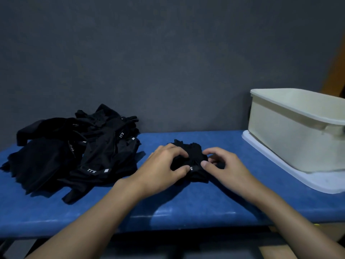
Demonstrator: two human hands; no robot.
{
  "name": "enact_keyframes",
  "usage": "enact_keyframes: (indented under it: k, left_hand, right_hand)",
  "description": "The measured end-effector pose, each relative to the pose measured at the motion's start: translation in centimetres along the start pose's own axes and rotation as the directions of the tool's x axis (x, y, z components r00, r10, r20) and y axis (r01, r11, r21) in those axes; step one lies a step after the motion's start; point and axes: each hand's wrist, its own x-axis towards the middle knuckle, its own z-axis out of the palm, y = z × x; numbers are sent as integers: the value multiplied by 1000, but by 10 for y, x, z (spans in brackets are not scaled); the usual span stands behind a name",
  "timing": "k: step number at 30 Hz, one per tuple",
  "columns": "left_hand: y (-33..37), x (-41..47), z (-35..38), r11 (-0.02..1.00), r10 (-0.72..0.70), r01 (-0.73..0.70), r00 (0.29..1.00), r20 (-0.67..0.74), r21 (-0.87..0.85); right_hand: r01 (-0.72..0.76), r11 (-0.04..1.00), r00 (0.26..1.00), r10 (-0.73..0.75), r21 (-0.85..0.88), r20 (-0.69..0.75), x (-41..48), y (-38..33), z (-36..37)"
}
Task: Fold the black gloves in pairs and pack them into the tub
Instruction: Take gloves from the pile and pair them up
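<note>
A bunched pair of black gloves (192,156) lies on the blue bench top (186,202) at the middle. My left hand (164,169) grips its left side, thumb and fingers pinching the fabric. My right hand (222,165) pinches its right side, thumb on top by a white printed mark. A loose pile of black gloves (74,150) with white lettering sits at the left. The cream plastic tub (291,131) stands at the right on its pale lid (317,180); its inside is hidden from this angle.
A dark grey wall (168,62) rises right behind the bench. The bench's front edge runs just below my forearms. A strip of bare blue surface separates the held gloves from the tub.
</note>
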Motion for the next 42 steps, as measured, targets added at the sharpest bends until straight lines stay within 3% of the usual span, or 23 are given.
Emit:
enact_keyframes:
  k: [14, 22, 31, 37, 42]
  left_hand:
    - [6, 2, -1, 998, -21, 20, 1000, -11, -66]
    - [7, 9, 4, 996, -40, 42, 999, 33, -74]
    - [10, 11, 2, 988, -80, 80, 997, 9, -134]
    - [13, 12, 0, 971, -69, 69, 998, 12, -228]
    - [14, 11, -2, 964, -63, 66, 998, 19, -257]
  right_hand:
    - [176, 972, 983, -181, 155, 18, -8, -7, 9]
    - [93, 880, 992, -121, 466, 30, -6, -3, 15]
    - [124, 789, 991, -131, 602, -33, -7, -8, 16]
    - [29, 700, 998, -56, 714, 14, -8, -14, 16]
    - [19, 744, 995, -82, 668, 64, -10, -18, 16]
